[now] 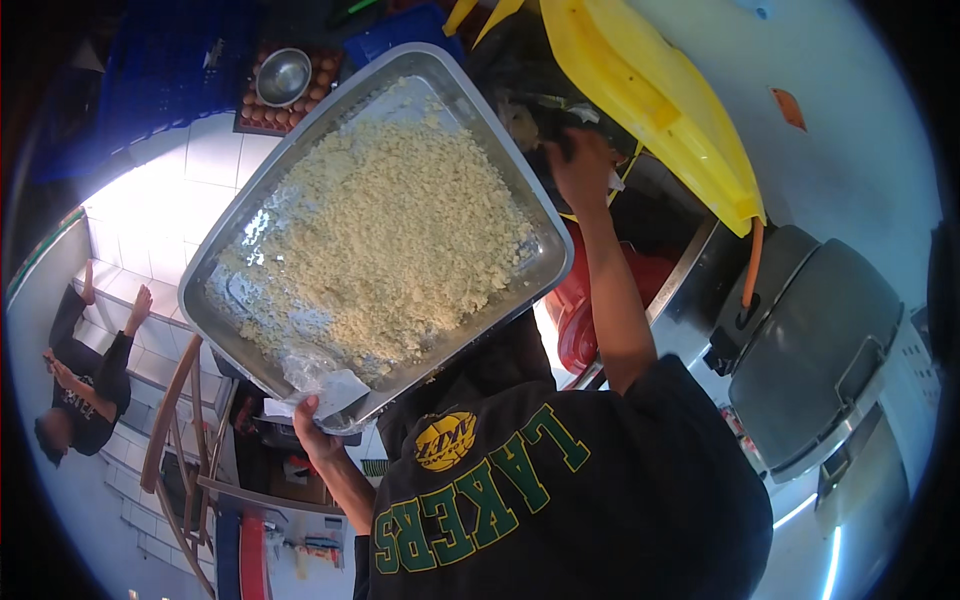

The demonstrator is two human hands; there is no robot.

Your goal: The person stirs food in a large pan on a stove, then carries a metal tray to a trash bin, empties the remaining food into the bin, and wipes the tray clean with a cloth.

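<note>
A large rectangular metal tray (pixel 562 262) spreads across the middle of the view, tilted at an angle. Pale yellow crumbly food (pixel 390 240) covers much of its base. My left hand (pixel 319 435) grips the tray's near left corner, thumb over the rim. By that thumb lie crumpled clear plastic film (pixel 311 371) and a piece of white paper (pixel 345 391). Beyond the tray's right side, my right hand (pixel 583 169) is blurred, over dark plastic (pixel 529 75) with crumpled scraps; its fingers are partly hidden, and whether it holds anything is unclear.
A metal bowl (pixel 283 77) sits on trays of brown eggs (pixel 281 116) at the upper left. Yellow plastic (pixel 660 97) hangs at the upper right, above a grey lidded appliance (pixel 817 360). Red containers (pixel 577 330) stand under my right forearm. Another person (pixel 90 390) sits on tiled steps at far left.
</note>
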